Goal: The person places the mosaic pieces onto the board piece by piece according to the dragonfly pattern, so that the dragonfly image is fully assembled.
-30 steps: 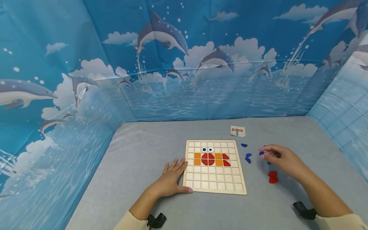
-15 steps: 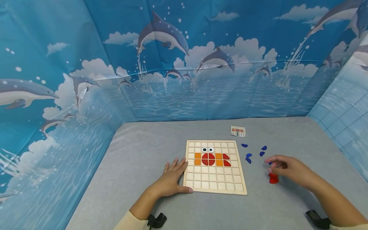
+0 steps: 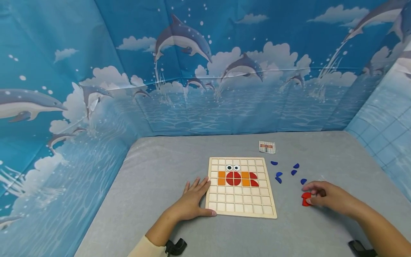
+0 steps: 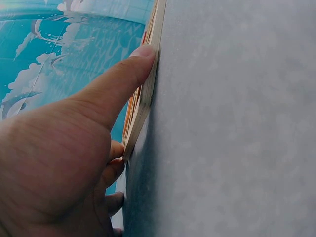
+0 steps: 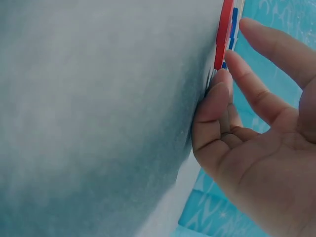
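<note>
Parts thumb and index finger of the right hand (image 3: 329, 196) close to the loose red pieces (image 3: 306, 195) — pinching nothing, with the other fingers loosely curled; cannot tell whether touching the red. Sets that thumb nearer the body than the index finger, with the forearm slanting in from the lower right. Spreads the left hand (image 3: 189, 201), back upward, at the wooden board (image 3: 238, 198) — with fingertips along its left edge and thumb stretched across to its near edge. Bears, rightward of those fingertips, orange squares (image 3: 221, 178), a red disc (image 3: 233, 179) and eye pieces (image 3: 229, 167). Just beyond the right index finger, a blue piece (image 3: 303, 181); farther beyond both hands, a small card (image 3: 267, 147).
</note>
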`<act>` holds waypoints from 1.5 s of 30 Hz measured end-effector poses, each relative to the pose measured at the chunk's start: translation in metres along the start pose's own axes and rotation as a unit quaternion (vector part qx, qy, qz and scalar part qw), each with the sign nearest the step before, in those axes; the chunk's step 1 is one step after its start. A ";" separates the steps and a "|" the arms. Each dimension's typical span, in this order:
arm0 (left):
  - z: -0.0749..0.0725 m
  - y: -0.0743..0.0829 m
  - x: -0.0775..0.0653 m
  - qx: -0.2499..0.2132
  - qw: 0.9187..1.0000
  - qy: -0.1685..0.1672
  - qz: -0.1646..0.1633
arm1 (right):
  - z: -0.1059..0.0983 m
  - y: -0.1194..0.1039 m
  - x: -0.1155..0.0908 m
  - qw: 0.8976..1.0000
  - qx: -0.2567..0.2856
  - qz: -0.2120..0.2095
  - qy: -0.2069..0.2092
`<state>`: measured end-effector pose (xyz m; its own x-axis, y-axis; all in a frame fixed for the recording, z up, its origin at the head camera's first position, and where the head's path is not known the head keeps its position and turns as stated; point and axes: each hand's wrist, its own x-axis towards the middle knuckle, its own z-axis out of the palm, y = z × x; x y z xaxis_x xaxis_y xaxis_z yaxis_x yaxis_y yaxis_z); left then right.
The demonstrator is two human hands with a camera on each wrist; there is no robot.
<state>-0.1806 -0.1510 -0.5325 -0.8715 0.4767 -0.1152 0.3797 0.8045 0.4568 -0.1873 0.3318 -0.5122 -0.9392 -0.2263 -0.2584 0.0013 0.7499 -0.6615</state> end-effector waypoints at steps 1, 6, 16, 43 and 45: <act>0.000 0.000 0.000 0.000 1.000 0.000 0.000 | 0.000 0.001 0.000 1.000 -0.002 -0.001 0.001; 0.000 0.000 0.000 0.001 1.000 0.004 0.001 | 0.001 0.002 0.001 1.000 -0.005 0.000 0.008; 0.001 -0.001 0.000 -0.003 1.000 0.005 0.004 | 0.001 0.002 0.000 1.000 -0.007 -0.012 0.010; 0.003 -0.001 0.000 0.003 1.000 0.004 0.001 | 0.001 -0.004 -0.002 0.999 0.004 0.027 0.024; 0.003 -0.001 0.000 0.002 1.000 0.004 0.001 | 0.002 -0.007 -0.001 0.999 0.008 0.037 0.025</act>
<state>-0.1801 -0.1505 -0.5350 -0.8733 0.4752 -0.1074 0.3822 0.8049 0.4539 -0.1860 0.3256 -0.5084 -0.9523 -0.1388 -0.2718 0.0767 0.7531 -0.6534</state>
